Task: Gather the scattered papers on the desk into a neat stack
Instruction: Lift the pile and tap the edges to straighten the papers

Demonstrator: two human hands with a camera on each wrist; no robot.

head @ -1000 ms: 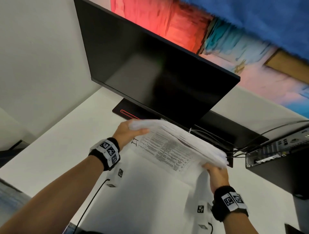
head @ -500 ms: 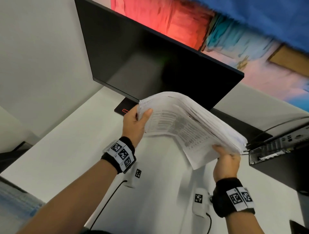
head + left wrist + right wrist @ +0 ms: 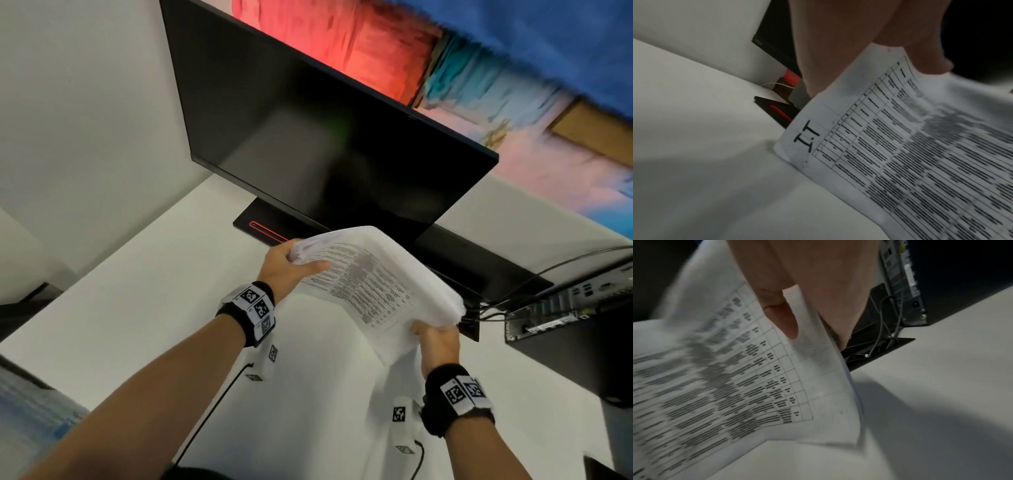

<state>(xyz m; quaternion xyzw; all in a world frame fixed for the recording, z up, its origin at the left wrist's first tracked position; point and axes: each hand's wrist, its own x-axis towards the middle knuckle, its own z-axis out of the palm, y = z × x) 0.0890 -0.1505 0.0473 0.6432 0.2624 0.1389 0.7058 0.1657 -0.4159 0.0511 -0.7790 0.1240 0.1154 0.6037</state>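
Note:
A sheaf of white papers printed with tables is held in both hands above the white desk, in front of the monitor. My left hand grips its left end, thumb on the printed top sheet. At the right end my right hand pinches the sheets, thumb on top. The stack bows upward in the middle, its lower edge hanging toward the desk. The fingers under the papers are hidden.
A black monitor stands close behind the papers on a base with a red stripe. A small computer box with cables sits at the right. White wall on the left.
The stack, raised half a second ago, has come back down toward the desk, and both hands have dropped with it while keeping their grip.

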